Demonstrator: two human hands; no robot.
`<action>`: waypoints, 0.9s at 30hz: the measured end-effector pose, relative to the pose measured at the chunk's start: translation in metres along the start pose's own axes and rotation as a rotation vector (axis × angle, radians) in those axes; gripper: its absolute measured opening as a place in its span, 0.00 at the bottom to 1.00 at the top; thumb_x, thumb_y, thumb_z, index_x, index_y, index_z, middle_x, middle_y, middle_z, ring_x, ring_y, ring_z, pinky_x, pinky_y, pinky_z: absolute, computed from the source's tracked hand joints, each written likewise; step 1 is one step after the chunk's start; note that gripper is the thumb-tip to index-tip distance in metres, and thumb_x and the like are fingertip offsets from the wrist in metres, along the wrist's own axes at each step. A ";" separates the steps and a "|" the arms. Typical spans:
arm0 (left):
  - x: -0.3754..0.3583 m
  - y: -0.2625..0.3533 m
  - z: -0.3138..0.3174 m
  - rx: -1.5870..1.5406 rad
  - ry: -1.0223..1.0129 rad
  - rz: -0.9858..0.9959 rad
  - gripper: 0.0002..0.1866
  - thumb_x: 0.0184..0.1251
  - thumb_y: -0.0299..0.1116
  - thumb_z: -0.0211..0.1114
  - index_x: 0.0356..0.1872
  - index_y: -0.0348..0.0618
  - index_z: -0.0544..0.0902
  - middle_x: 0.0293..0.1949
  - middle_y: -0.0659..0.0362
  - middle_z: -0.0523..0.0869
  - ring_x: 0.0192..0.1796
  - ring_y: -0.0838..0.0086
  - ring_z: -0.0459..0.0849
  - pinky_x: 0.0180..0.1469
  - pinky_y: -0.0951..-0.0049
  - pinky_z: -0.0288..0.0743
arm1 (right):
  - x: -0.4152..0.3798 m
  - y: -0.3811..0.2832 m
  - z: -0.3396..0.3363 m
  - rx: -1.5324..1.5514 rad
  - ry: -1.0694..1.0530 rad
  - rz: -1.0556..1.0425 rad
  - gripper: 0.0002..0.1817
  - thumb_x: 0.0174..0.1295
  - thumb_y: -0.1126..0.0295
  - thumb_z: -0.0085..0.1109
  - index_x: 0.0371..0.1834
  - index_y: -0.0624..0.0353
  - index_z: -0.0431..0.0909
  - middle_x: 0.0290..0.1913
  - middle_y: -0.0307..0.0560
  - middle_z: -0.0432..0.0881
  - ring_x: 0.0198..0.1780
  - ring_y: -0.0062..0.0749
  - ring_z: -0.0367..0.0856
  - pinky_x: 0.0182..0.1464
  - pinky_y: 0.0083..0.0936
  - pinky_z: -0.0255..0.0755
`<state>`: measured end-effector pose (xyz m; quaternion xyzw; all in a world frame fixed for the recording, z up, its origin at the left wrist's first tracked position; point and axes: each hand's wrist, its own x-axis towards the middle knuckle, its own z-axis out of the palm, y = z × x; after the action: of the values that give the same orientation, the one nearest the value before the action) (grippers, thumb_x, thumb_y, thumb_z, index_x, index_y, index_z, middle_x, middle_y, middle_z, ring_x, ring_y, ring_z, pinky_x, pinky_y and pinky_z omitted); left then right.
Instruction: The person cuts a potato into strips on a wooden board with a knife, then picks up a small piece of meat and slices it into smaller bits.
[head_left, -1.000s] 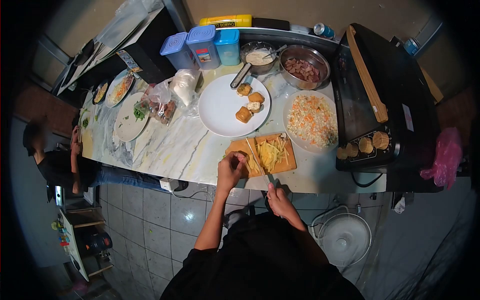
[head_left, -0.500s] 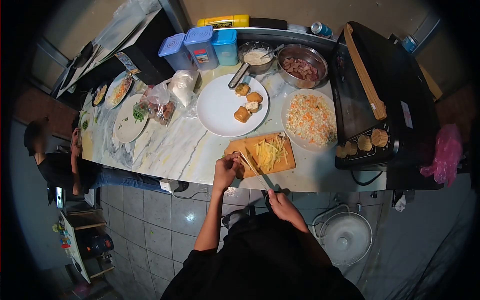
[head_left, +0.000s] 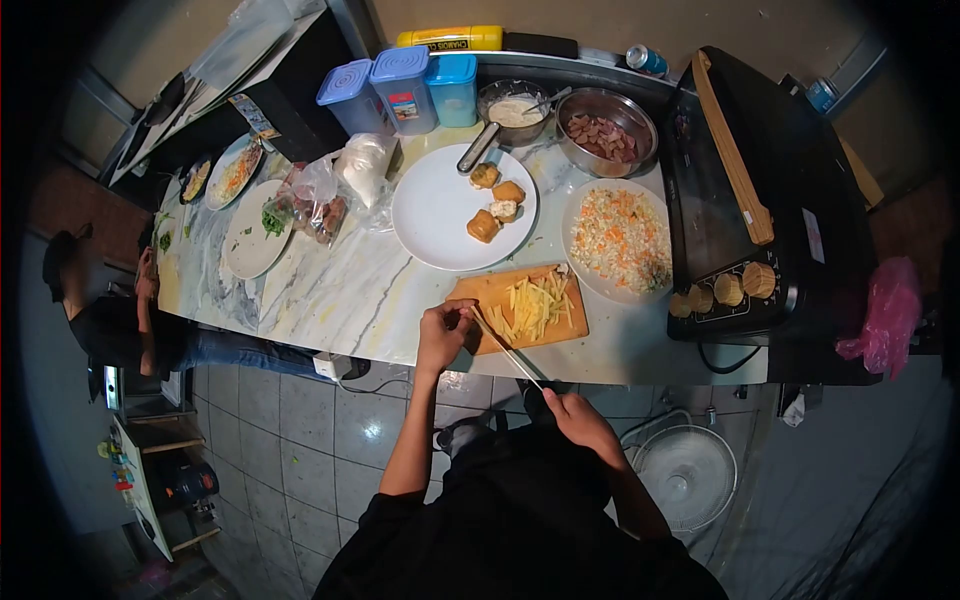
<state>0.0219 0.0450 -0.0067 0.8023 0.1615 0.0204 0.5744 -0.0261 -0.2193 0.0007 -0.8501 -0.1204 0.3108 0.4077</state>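
My left hand [head_left: 443,335] is closed at the left side of a wooden cutting board [head_left: 490,289], fingertips pinched at the tip of a long thin tool [head_left: 512,355]. Whatever those fingertips pinch is too small to tell. The tool looks like a knife seen edge-on; my right hand [head_left: 580,420] grips its near end below the counter edge. Pale yellow strips [head_left: 535,308] lie heaped on the board. Behind the board, a large white plate [head_left: 430,220] holds several browned cubes [head_left: 484,227] and a metal-handled utensil [head_left: 479,148].
A plate of chopped vegetables [head_left: 620,238], a bowl of meat pieces [head_left: 603,138] and a black oven [head_left: 780,180] are on the right. Lidded containers [head_left: 402,95], plastic bags [head_left: 362,165] and a plate with greens [head_left: 245,240] stand left. Another person [head_left: 110,325] is far left.
The camera view has shifted slightly. My right hand has moved a little down and right with the tool, and its angle has changed slightly. My left hand remains at the board's left side.
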 end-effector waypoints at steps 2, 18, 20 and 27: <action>0.001 -0.002 0.001 -0.001 -0.009 0.007 0.11 0.63 0.29 0.61 0.41 0.31 0.83 0.30 0.57 0.85 0.34 0.79 0.81 0.40 0.77 0.74 | 0.000 -0.001 0.000 0.001 0.021 0.003 0.35 0.71 0.50 0.36 0.21 0.76 0.73 0.23 0.73 0.74 0.36 0.67 0.76 0.39 0.49 0.68; 0.002 -0.002 0.001 0.048 0.014 0.108 0.09 0.61 0.26 0.62 0.39 0.31 0.82 0.33 0.55 0.86 0.35 0.77 0.81 0.42 0.76 0.75 | -0.001 0.002 0.007 -0.053 0.003 0.042 0.35 0.71 0.50 0.35 0.21 0.75 0.74 0.26 0.73 0.75 0.37 0.67 0.76 0.40 0.51 0.68; 0.002 -0.002 0.000 0.027 0.002 0.093 0.09 0.61 0.26 0.62 0.40 0.31 0.82 0.33 0.55 0.86 0.37 0.77 0.82 0.43 0.75 0.75 | -0.001 0.001 0.009 -0.080 -0.012 0.082 0.36 0.71 0.49 0.35 0.20 0.74 0.74 0.27 0.74 0.74 0.37 0.67 0.76 0.40 0.52 0.68; 0.003 0.000 -0.001 0.005 -0.026 0.037 0.08 0.62 0.24 0.61 0.40 0.32 0.82 0.35 0.54 0.86 0.38 0.76 0.82 0.45 0.75 0.75 | -0.009 -0.021 0.009 -0.059 -0.042 0.096 0.36 0.71 0.49 0.33 0.20 0.74 0.73 0.27 0.74 0.75 0.38 0.67 0.75 0.41 0.53 0.67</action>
<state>0.0246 0.0467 -0.0068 0.8067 0.1391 0.0200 0.5740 -0.0378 -0.2050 0.0165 -0.8598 -0.0970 0.3442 0.3644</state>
